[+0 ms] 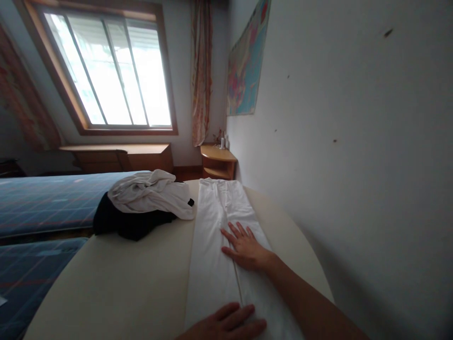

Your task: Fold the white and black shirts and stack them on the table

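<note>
A pair of white trousers (208, 264) lies lengthwise on a round cream table (134, 283), the waistband at the far end and the two legs side by side. My right hand (244, 248) rests flat on the trousers about halfway up, fingers spread over the leg on the right and the gap. Closer to me, my left hand (230, 323) lies across the lower legs with its fingers stretched out, cut off by the bottom edge of the view. Neither hand grips the cloth.
On the table's far left are a crumpled light grey garment (152, 191) and a black garment (130, 224). Blue plaid mattresses (46, 203) adjoin on the left. A white wall (354, 189) rises close on the right. A corner shelf (217, 153) and desk (141, 151) stand behind.
</note>
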`<state>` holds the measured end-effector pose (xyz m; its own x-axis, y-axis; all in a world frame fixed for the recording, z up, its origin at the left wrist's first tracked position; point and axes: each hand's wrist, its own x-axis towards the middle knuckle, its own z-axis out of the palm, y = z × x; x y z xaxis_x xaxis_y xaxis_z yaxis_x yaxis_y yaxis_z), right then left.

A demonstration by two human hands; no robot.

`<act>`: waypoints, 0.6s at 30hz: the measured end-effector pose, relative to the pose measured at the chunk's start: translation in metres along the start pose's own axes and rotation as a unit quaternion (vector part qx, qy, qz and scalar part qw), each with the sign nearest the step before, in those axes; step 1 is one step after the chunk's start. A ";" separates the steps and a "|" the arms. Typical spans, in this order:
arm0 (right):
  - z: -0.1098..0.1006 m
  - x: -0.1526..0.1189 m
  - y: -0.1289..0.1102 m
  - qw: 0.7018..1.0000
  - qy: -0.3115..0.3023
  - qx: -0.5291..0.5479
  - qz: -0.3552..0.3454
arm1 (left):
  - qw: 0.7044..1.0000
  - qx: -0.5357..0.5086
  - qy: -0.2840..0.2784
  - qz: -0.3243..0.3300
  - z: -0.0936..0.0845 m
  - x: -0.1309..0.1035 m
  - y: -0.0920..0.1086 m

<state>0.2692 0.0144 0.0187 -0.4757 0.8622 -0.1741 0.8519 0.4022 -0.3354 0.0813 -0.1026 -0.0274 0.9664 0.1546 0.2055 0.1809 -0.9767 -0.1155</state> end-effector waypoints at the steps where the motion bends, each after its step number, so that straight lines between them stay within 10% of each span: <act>1: -0.001 0.003 0.000 1.000 -0.002 0.000 0.001 | 1.000 0.001 -0.001 -0.003 -0.007 -0.001 -0.004; 10: 0.002 0.000 -0.007 1.000 0.020 0.000 0.018 | 1.000 0.028 0.005 -0.004 -0.007 -0.013 -0.008; 18: 0.015 -0.074 -0.002 0.998 0.025 0.000 -0.054 | 1.000 0.028 -0.006 0.013 -0.033 -0.017 0.003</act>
<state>0.2996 -0.0547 0.0188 -0.5536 0.8280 -0.0894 0.7958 0.4943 -0.3500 0.0591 -0.1133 0.0010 0.9730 0.1304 0.1905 0.1643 -0.9708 -0.1746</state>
